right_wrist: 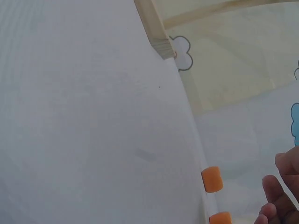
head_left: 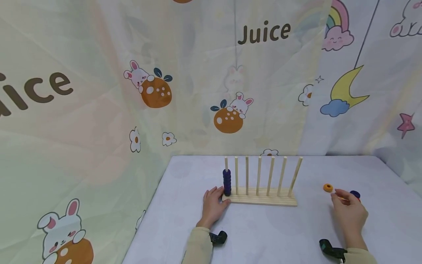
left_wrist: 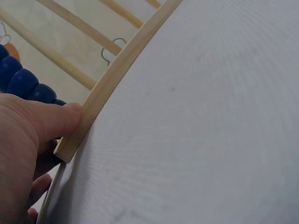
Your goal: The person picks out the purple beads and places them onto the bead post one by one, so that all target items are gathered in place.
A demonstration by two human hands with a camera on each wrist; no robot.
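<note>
A wooden bead rack (head_left: pixel 263 200) with a row of upright pegs stands on the table. Its leftmost peg carries a stack of dark blue beads (head_left: pixel 226 182). My left hand (head_left: pixel 213 207) grips the left end of the base; in the left wrist view the thumb (left_wrist: pixel 65 116) presses its front edge and the other fingers reach behind. To the right, my right hand (head_left: pixel 351 212) hovers by loose beads, fingers loosely bent. Thumb and finger are apart in the right wrist view, with nothing seen between them. An orange bead (head_left: pixel 328 188) lies left of that hand, a dark blue bead (head_left: pixel 355 194) behind it.
A second orange bead (right_wrist: pixel 220 218) shows at the bottom of the right wrist view. Something red peeks out beside the dark blue bead, mostly hidden by the hand. A white cloth covers the table (head_left: pixel 263 234), and a printed curtain (head_left: pixel 197 73) hangs behind.
</note>
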